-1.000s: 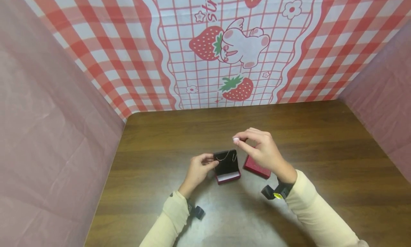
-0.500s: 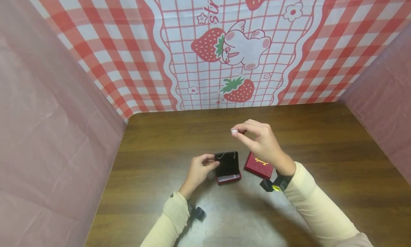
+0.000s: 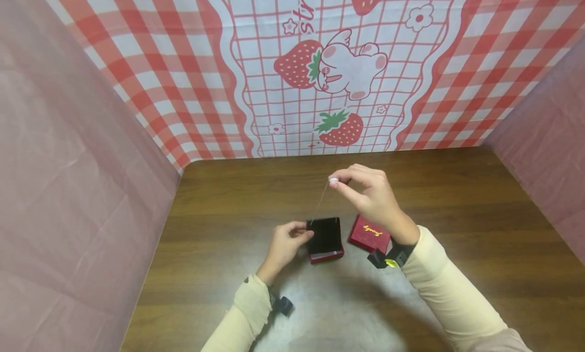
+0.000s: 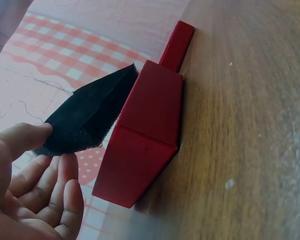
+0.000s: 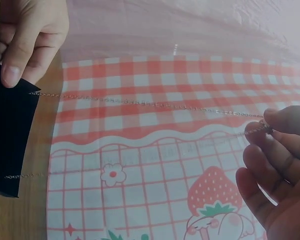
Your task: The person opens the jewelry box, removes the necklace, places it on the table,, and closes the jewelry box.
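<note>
My left hand pinches the edge of a black velvety insert between thumb and fingers. The insert stands tilted up out of a small red jewelry box, its near side inside the box. Above and to the right, my right hand pinches a thin necklace chain. Two strands of it run stretched from the insert's edge to these fingertips, as the right wrist view shows. A small white piece shows at the right fingertips in the head view.
A red box lid with gold lettering lies just right of the box, under the right wrist. The wooden table meets a strawberry-print checked cloth at the back. Pink cloth hangs along both sides.
My right hand has moved up and away with the chain, which hung slack and now runs straight. The insert has tipped slightly, and more of the lid shows. My left hand has hardly moved.
</note>
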A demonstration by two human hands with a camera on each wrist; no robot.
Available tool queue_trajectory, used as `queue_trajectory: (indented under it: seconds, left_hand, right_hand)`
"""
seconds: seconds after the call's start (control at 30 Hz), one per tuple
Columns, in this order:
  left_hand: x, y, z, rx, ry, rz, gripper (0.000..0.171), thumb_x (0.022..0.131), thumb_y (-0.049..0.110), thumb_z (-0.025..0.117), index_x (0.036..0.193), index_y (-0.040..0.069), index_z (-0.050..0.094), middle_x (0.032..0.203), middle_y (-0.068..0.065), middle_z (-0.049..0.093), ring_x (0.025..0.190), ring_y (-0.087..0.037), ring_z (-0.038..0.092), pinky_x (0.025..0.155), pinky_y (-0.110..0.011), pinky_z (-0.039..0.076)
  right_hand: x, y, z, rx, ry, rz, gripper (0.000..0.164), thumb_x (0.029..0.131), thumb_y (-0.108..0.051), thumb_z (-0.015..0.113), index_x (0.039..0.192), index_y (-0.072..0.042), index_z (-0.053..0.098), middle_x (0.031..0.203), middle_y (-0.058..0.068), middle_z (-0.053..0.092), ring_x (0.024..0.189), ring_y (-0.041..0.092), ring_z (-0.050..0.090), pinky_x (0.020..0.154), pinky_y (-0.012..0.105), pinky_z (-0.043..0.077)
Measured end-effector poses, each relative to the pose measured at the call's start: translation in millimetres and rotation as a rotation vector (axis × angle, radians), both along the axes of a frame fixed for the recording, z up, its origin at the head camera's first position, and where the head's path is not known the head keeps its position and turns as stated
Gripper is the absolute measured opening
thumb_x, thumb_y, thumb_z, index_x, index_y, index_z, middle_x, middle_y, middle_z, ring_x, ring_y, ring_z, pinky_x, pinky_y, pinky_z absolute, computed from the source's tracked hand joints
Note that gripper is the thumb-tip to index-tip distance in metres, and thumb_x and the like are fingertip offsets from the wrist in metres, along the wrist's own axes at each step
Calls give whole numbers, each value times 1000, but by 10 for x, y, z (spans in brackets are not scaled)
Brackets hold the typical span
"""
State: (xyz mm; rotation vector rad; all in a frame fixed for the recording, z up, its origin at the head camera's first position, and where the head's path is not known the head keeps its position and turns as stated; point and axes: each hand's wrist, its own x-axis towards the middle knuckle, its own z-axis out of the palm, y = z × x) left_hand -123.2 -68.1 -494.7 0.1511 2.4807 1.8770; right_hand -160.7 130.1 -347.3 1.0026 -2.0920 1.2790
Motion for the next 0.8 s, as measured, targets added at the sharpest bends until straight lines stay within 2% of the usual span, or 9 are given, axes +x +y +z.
queue_trajectory:
  seconds: [0.17, 0.27, 0.47, 0.63, 0.8]
  left_hand:
    - [1, 4, 10, 22, -10, 22, 27, 82, 14, 76, 97, -7, 70, 92, -24, 73, 82, -31, 72, 72, -25, 59]
    - [6, 2, 13, -4, -12, 25, 26, 81, 17, 77, 94, -5, 71, 90, -22, 74, 80, -28, 72, 70, -23, 58]
    - [17, 2, 14, -84, 31, -44, 28, 83, 19, 76, 97, -4, 71, 92, -19, 74, 80, -26, 71, 72, -23, 57]
    - [31, 3, 20, -90, 61, -102, 25, 84, 16, 75, 98, -4, 71, 91, -18, 74, 79, -26, 71, 72, -20, 56]
    - [54, -5, 28, -63, 79, -127, 22, 83, 14, 76, 97, -2, 72, 94, -19, 74, 84, -30, 72, 75, -17, 56]
  right_hand:
    - [-19, 7, 13, -18, -3, -15, 17, 74, 12, 75, 89, 3, 73, 82, 11, 73, 78, 2, 62, 75, 12, 48]
    - [-23, 0, 37, -46, -14, -33, 17, 74, 13, 74, 89, 4, 73, 81, 12, 73, 78, -2, 61, 75, 12, 48]
    - [-53, -27, 76, -83, -29, -60, 13, 78, 11, 72, 89, 4, 73, 80, 13, 72, 74, -5, 58, 71, 12, 48]
    - [-86, -21, 66, -113, -47, -115, 9, 80, 8, 73, 88, 5, 73, 74, 13, 71, 70, -6, 57, 68, 11, 46]
    - [-116, 4, 53, -179, -109, -183, 6, 83, 4, 72, 88, 6, 73, 69, 16, 68, 63, 0, 60, 63, 11, 46]
